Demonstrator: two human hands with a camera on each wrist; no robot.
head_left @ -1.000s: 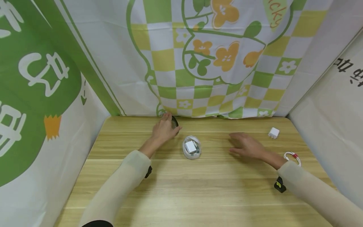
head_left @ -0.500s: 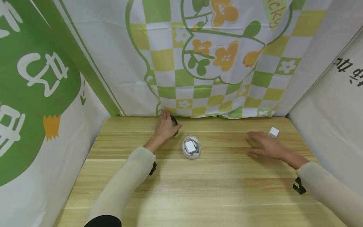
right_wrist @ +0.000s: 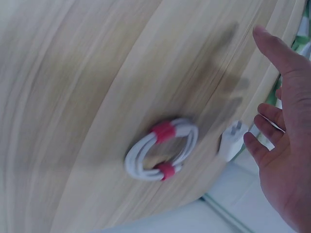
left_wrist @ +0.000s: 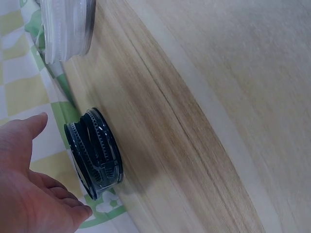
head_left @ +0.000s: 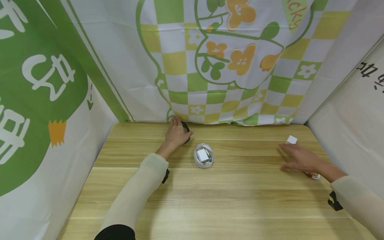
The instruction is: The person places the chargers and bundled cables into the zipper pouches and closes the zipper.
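My left hand is at the back of the table beside a round, clear-sided case with black rims, which it partly covers in the head view. In the left wrist view, the thumb and relaxed fingers are spread on the near side of that case, not curled round it. Over on the right, my right hand hovers above the table with loose fingers and nothing in them. Close to its fingertips stands a white charger plug. Beneath the hand lies a coiled white cable with red ties, mostly hidden in the head view.
A clear round case holding a white charger block stands mid-table, right of my left hand. A patterned cloth hangs along the back edge of the wooden table; white cloth walls rise at both sides.
My right hand has swept rightward from near the middle to over the cable and beside the charger plug. The left hand stays by the black-rimmed case, its forearm shifting slightly right.
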